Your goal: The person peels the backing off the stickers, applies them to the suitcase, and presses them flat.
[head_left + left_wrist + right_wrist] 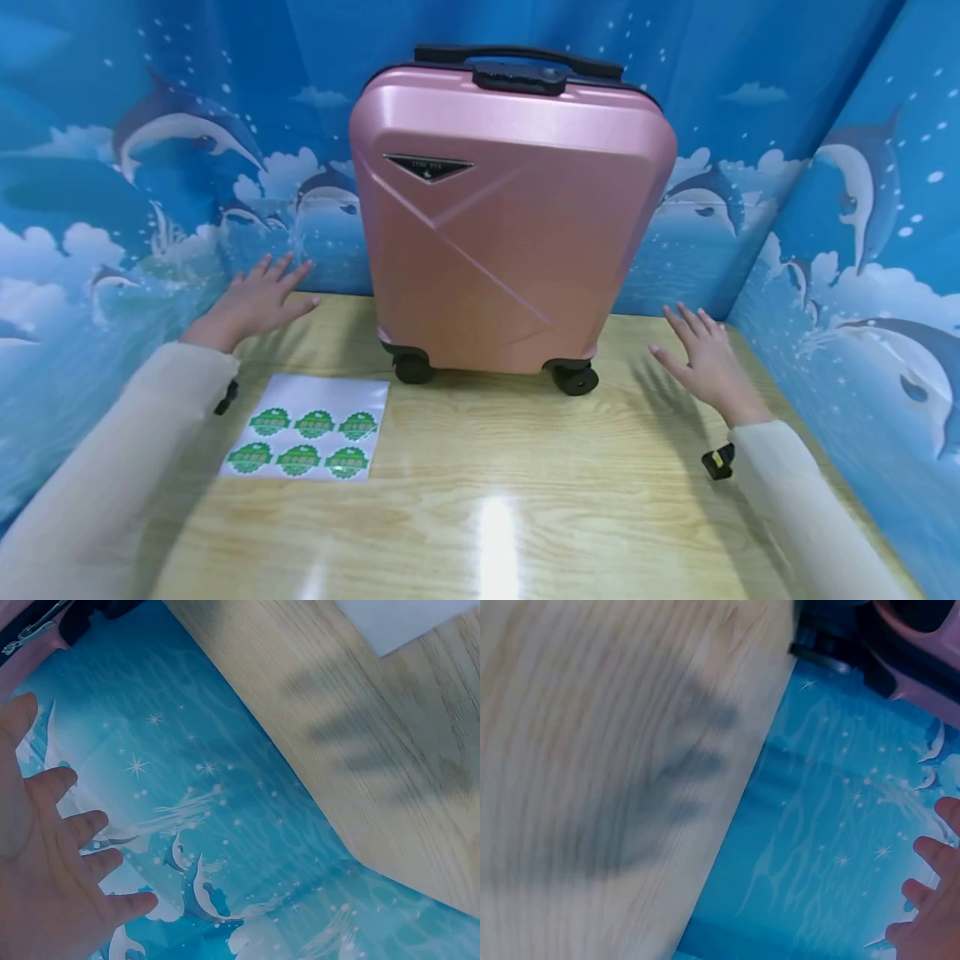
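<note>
A pink hard-shell suitcase (510, 242) stands upright on its black wheels at the back of the table, a dark triangular badge on its upper left. My left hand (258, 302) is held with fingers spread, left of the suitcase and apart from it; the left wrist view shows the same hand (56, 855) holding nothing. To the right of the suitcase, my right hand (701, 362) hovers over the table, fingers straight and spread. Part of that hand (934, 892) shows at the edge of the right wrist view. Below my left hand lies a white sheet (322, 390) with several green round stickers.
The table (465, 450) has a light wood-grain top. Blue curtains (300, 108) printed with dolphins and clouds enclose it at the back and both sides. On the suitcase's top sits a black handle (517, 57). A bright reflection shows on the front of the tabletop.
</note>
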A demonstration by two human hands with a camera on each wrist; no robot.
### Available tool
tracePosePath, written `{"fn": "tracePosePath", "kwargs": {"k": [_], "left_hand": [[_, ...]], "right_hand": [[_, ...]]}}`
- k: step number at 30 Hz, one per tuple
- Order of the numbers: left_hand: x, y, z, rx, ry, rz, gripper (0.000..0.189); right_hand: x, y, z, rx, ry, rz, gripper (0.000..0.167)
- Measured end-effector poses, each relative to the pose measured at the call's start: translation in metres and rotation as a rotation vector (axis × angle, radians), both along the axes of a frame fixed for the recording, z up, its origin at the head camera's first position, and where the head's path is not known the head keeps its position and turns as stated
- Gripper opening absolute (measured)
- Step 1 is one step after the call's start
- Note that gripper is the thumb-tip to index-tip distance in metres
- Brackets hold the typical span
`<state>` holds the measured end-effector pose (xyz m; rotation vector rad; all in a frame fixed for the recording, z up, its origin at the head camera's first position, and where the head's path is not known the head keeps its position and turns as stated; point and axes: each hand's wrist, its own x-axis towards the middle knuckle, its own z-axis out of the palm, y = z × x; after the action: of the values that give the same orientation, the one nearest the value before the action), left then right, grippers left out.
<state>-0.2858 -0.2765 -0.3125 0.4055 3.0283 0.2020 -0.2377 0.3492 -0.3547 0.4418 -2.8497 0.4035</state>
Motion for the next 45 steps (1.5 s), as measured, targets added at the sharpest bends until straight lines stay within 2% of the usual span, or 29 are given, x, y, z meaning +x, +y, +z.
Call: {"fn": "tracePosePath", "kwargs": {"k": [5, 15, 19, 24, 32, 37, 45], "left_hand": [[0.005, 0.0, -0.005, 0.013, -0.004, -0.017, 0.083], [0.019, -0.008, -0.015, 0.089, -0.001, -0.035, 0.078], [0.024, -0.015, -0.02, 0.122, -0.022, -0.035, 0.078], [0.033, -0.021, -0.027, 0.174, -0.011, -0.048, 0.078], [0.048, -0.028, -0.041, 0.252, 0.016, -0.068, 0.076], [0.056, -0.032, -0.047, 0.347, -0.021, -0.075, 0.076], [0.071, -0.036, -0.056, 0.489, -0.097, -0.082, 0.076]], "right_hand": [[0.01, -0.008, -0.004, -0.044, 0.047, 0.039, 0.07], [0.029, -0.027, -0.006, -0.159, 0.071, 0.124, 0.07], [0.037, -0.037, -0.006, -0.174, 0.094, 0.154, 0.07], [0.046, -0.052, -0.008, -0.187, 0.131, 0.198, 0.071], [0.065, -0.085, -0.012, -0.179, 0.111, 0.287, 0.074], [0.069, -0.102, -0.013, -0.191, 0.114, 0.336, 0.076], [0.073, -0.128, -0.017, -0.213, 0.068, 0.385, 0.073]]}}
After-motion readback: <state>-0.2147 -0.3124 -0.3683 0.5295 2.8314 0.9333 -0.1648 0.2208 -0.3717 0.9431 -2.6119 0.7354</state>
